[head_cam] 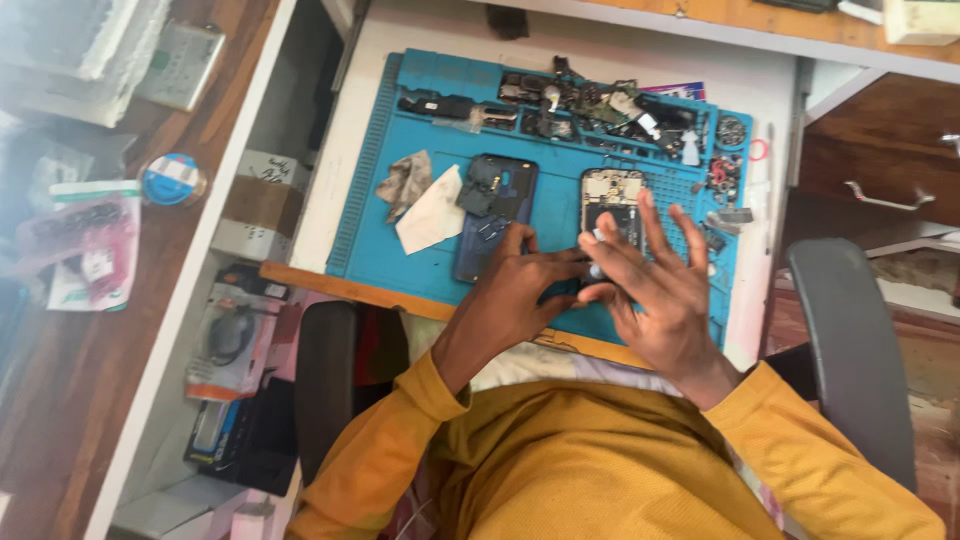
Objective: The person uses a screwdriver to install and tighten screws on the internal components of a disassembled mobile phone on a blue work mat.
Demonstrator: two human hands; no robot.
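Blue repair mat [400, 250] — both hands [600, 290] on opened phone [611, 205].

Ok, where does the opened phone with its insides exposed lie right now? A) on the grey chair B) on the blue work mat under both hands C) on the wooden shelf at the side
B: the opened phone lies on the blue mat, with the left hand and right hand meeting over its lower end.

On the mat [560, 235], the opened phone [611, 200] lies right of the back cover [497, 215]; cloths [420, 200] left, loose parts [600, 105] behind
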